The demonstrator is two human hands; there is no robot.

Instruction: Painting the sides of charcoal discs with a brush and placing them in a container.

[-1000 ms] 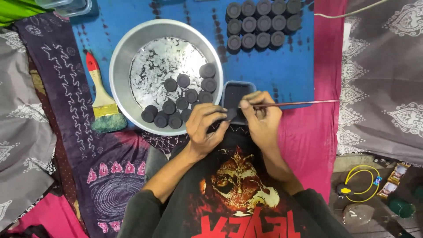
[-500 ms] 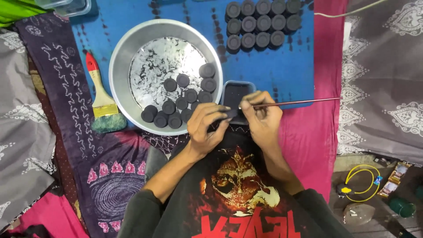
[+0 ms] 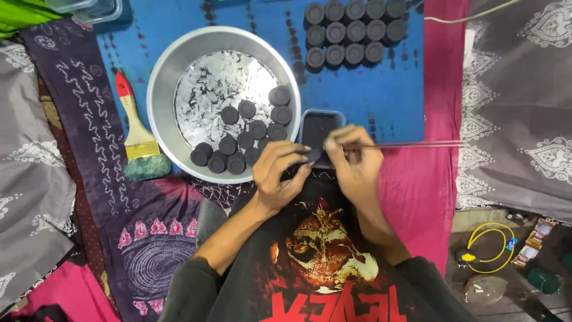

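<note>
My left hand [image 3: 279,173] is shut on a small black round disc [image 3: 312,156], held just in front of a small rectangular tray [image 3: 318,128] filled with black powder. My right hand [image 3: 356,164] pinches a long thin stick [image 3: 405,145] that points out to the right, its near end at the disc. A wide metal bowl [image 3: 162,95] to the left holds several more black discs [image 3: 250,134]. At the far edge, several finished black discs [image 3: 348,33] stand in rows on a blue mat [image 3: 381,89].
A paintbrush with a red-tipped wooden handle [image 3: 136,131] lies left of the bowl on patterned cloth. Pink cloth [image 3: 441,173] spreads to the right, grey patterned fabric beyond it. A yellow cable [image 3: 491,241] and small packets lie at lower right.
Both hands stay close together over the disc; the fingers have shifted only slightly. The stick still points right.
</note>
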